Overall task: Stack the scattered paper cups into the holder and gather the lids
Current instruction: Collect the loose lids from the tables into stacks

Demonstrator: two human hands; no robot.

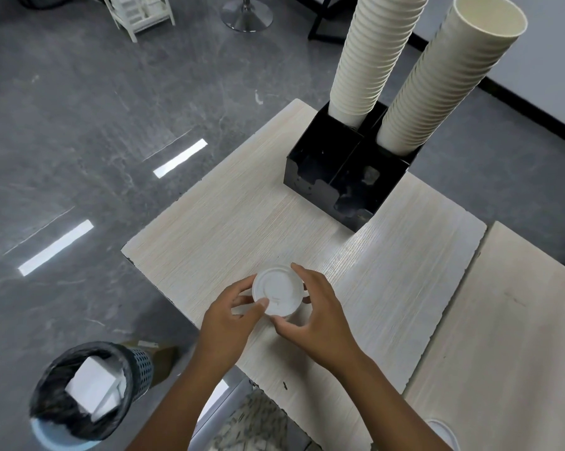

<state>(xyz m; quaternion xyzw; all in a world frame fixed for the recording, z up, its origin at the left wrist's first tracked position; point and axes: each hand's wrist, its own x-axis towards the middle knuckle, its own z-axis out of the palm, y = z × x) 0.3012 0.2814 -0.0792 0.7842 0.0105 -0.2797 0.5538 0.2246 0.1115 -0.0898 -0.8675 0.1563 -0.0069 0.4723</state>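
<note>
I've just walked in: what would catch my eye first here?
Two tall leaning stacks of paper cups rise from a black holder at the table's far end. Nearer, the left hand and right hand hold a white lid. A lined bin stands on the floor at left.

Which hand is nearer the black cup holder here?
Right. The right hand holds the white lids on the side toward the black cup holder; the left hand holds their opposite side, farther away.

Pale wood table (229, 222) — black holder (323, 177) and white lids (277, 292) on it.
</note>
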